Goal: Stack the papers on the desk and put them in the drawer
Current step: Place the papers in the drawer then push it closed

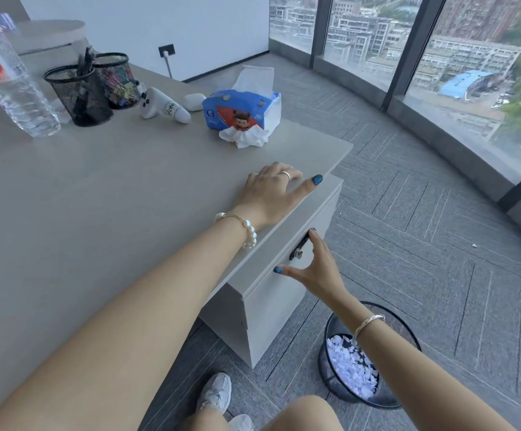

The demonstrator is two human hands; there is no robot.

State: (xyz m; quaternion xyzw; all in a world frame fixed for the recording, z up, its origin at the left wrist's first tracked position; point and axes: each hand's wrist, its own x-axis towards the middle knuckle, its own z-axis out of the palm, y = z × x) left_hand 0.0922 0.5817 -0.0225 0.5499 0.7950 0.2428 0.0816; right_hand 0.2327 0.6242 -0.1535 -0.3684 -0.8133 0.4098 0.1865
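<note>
Two hands are empty: left hand point(270, 191) flat, spread on the desk point(97, 188); right hand point(313, 267) open, fingers at the closed drawer point(287, 284) handle point(299, 247). No papers show. Fingertips could slip off the small handle.

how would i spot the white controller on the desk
Start at the desk and find the two black mesh pen cups at its far side. The controller lies just right of them, before the blue tissue pack: white, curved, with a handwritten label.
</note>
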